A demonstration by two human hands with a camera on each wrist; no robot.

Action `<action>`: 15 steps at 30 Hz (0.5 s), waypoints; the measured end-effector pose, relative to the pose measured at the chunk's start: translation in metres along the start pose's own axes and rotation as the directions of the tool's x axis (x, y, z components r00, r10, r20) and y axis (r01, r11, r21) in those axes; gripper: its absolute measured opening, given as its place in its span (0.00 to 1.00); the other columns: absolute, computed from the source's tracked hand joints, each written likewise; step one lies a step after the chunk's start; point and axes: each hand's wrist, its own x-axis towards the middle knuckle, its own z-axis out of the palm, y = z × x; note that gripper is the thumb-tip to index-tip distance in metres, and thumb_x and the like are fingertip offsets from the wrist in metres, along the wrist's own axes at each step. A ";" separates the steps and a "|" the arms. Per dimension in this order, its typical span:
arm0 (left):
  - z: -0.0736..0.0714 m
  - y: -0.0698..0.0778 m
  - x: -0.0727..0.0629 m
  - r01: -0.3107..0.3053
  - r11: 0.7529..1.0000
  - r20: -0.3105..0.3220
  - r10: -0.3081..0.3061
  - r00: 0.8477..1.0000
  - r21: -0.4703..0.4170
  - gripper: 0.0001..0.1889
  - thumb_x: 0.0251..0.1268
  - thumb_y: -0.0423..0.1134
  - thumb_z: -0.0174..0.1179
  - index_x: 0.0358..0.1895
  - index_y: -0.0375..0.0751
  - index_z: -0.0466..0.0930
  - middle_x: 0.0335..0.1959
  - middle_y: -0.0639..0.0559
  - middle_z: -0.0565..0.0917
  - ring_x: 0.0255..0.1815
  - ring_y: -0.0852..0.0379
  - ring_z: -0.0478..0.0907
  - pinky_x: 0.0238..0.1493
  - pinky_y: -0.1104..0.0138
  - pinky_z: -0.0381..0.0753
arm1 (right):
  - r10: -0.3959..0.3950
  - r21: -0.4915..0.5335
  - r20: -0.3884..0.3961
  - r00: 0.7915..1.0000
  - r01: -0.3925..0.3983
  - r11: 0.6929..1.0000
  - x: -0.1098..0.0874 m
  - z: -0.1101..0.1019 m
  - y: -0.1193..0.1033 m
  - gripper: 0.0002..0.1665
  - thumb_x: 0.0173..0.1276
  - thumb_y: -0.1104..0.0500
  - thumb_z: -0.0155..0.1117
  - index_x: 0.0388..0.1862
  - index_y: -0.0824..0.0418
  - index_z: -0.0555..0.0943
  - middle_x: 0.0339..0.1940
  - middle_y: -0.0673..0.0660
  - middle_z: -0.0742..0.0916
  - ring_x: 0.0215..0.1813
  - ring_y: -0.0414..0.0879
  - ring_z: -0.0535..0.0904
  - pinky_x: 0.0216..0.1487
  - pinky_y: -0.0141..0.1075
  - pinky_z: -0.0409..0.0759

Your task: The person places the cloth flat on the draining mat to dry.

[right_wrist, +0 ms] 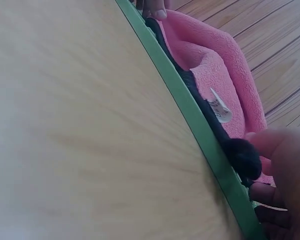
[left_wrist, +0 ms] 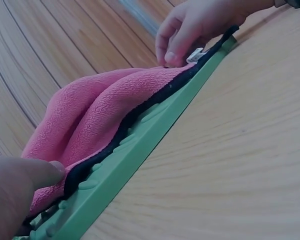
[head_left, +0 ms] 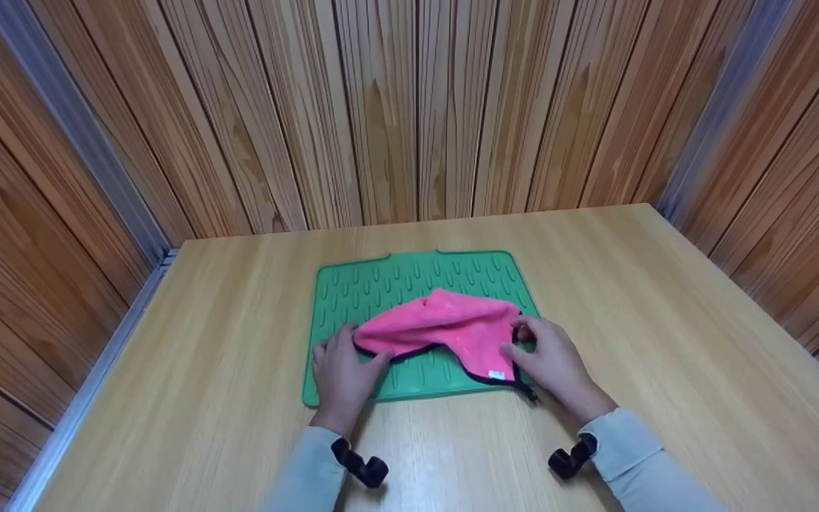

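A pink towel (head_left: 445, 323) with black edging lies bunched in folds over a green ridged mat (head_left: 416, 384). My left hand (head_left: 345, 380) holds the towel's left end between thumb and fingers; in the left wrist view the thumb (left_wrist: 45, 172) lies against the black edging. At the opposite end, my right hand (head_left: 552, 359) pinches the towel's right edge, its thumb on the pink face. Beside that thumb, a white label (right_wrist: 220, 106) stands up from the cloth. A short black loop (head_left: 525, 390) sticks out from the towel's near right corner.
The mat lies on a light wooden table (head_left: 239, 320). Wood-panelled walls (head_left: 381, 107) rise behind the table and at both sides. Each wrist wears a black camera mount, the left mount (head_left: 363, 466) and the right mount (head_left: 569, 459) hanging near the table's front.
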 end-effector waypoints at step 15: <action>0.004 0.006 0.002 0.020 0.996 0.044 -0.016 0.999 -0.082 0.31 0.75 0.38 0.75 0.78 0.43 0.79 0.72 0.37 0.84 0.78 0.34 0.71 0.79 0.36 0.75 | -0.118 -0.145 0.033 0.992 0.122 0.982 -0.004 0.009 -0.003 0.21 0.73 0.57 0.81 0.62 0.59 0.90 0.52 0.59 0.91 0.65 0.59 0.77 0.65 0.56 0.78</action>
